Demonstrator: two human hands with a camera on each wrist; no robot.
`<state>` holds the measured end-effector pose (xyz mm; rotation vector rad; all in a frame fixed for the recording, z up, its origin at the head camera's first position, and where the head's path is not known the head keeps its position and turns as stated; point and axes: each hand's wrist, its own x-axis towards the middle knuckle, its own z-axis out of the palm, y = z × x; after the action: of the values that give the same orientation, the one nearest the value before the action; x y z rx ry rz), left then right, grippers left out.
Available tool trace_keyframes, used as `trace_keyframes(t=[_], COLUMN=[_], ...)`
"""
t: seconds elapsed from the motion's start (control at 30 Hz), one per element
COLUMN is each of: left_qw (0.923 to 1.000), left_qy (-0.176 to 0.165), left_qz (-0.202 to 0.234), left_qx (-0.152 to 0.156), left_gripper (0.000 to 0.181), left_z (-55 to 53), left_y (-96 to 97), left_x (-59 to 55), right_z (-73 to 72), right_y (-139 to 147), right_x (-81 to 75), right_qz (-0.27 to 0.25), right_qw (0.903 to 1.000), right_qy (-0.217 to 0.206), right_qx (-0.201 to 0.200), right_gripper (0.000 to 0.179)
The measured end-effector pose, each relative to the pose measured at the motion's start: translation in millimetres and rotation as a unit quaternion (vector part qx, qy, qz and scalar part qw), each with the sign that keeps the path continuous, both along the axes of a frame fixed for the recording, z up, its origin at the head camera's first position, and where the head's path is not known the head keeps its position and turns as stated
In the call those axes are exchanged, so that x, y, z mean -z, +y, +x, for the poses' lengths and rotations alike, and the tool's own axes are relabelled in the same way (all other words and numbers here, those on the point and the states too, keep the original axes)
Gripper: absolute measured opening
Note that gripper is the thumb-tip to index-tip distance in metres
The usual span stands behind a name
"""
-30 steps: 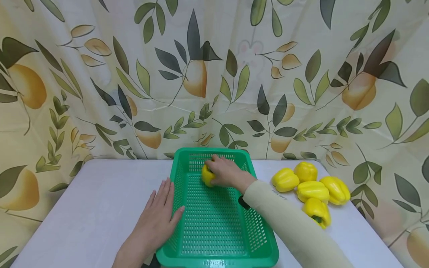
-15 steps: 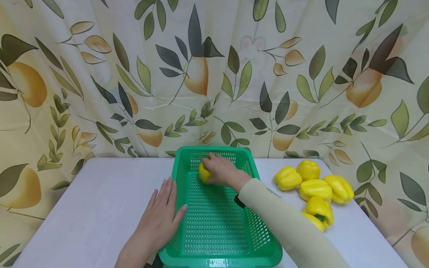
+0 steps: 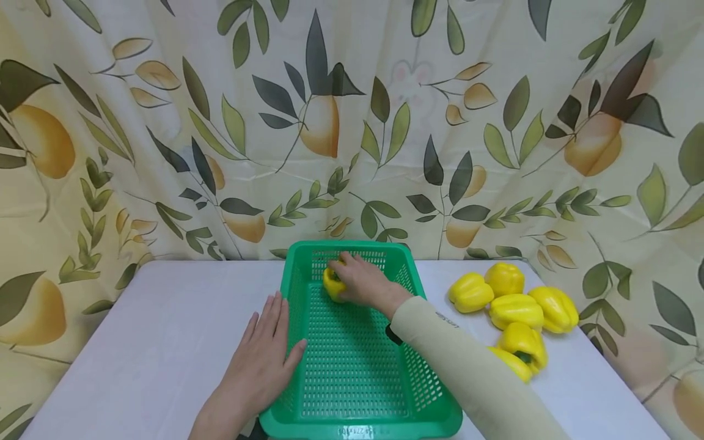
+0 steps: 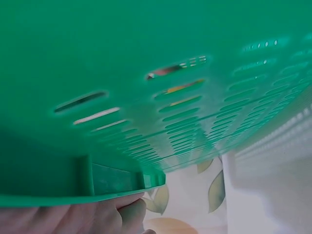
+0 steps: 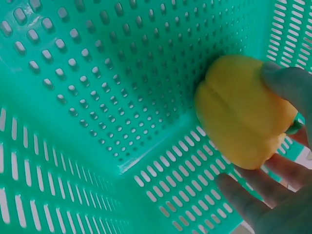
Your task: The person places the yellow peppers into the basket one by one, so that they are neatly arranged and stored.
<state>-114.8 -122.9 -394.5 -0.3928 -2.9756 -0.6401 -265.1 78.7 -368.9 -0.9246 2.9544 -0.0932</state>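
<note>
My right hand [image 3: 365, 281] reaches into the green plastic basket [image 3: 291, 423] and holds a yellow bell pepper [image 3: 332, 286] in the far left corner. In the right wrist view the thumb lies on one side of this pepper [image 5: 239, 109], and fingers [image 5: 246, 200] come round the other, near its green stem [image 5: 294, 127]. The pepper sits close to the perforated floor and wall. My left hand [image 3: 258, 357] rests along the basket's left rim, fingers straight. From the left wrist, the slotted outer wall [image 4: 161, 126] fills most of the view, with curled-looking fingertips below the rim.
To the basket's right lie several more yellow bell peppers [image 3: 516, 311] in a cluster; one [image 3: 511, 362] is partly hidden by the right sleeve [image 3: 467, 360]. The white table [image 3: 165, 342] ends at a curtain [image 3: 352, 122] printed with fruit and leaves.
My right hand has shifted slightly left with the bell pepper, closer to the basket's left wall. Another pepper has come into view beside the sleeve. The left hand stays at the rim.
</note>
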Motion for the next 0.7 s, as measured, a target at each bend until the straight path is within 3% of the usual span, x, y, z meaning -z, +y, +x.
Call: trace_keyframes(t=[0.47, 0.7], left_qw=[1.0000, 1.0000], left_qy=[0.008, 0.002], left_qz=[-0.001, -0.004], left_qx=[-0.003, -0.002], left_gripper=[0.078, 0.078], left_z=[-0.3, 0.3], left_y=[-0.7, -0.5], left_x=[3.1, 3.0], right_z=[-3.5, 1.8], right_y=[2.4, 8.9], right_x=[1.8, -4.2], right_qz=[0.003, 0.023], right_qw=[0.9986, 0.9978], right_qy=[-0.015, -0.018], right_qx=[0.051, 0.060], right_gripper=[0.062, 0.069])
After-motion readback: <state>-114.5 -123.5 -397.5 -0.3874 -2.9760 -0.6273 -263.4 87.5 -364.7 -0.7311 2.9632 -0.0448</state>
